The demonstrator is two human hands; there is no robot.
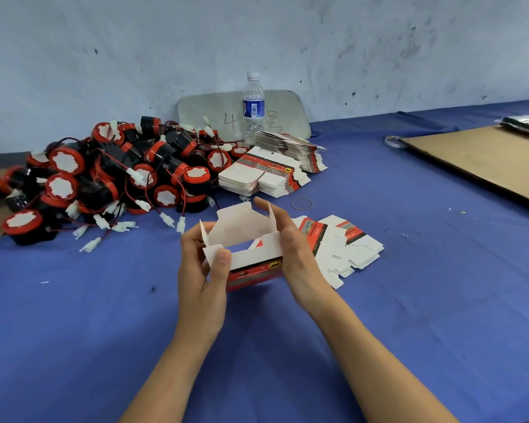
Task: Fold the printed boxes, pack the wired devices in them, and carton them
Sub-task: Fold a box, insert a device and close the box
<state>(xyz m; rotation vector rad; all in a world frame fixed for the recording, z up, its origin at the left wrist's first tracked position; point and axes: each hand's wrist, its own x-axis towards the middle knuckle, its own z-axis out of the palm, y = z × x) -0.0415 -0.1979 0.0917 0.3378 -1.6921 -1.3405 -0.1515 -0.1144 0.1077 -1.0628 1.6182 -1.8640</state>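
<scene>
Centre of the frame: the left hand and right hand hold a partly folded printed box just above the blue-covered worktop. The left hand curls round the box's left end, with the thumb pressing on a white flap. The right hand cups the right end, fingers bent against the side panel. The box's top flaps stand open, showing the white interior, and its red and black printed face is turned toward the camera. Just right of the right hand, a few flat box blanks lie on the worktop. Above the hands lies a rubber band, and beyond it sit stacks of flat boxes. The wired devices, red and black with white connectors, are heaped at left. A water bottle stands at upper centre before a grey board. A cardboard sheet lies at upper right.
</scene>
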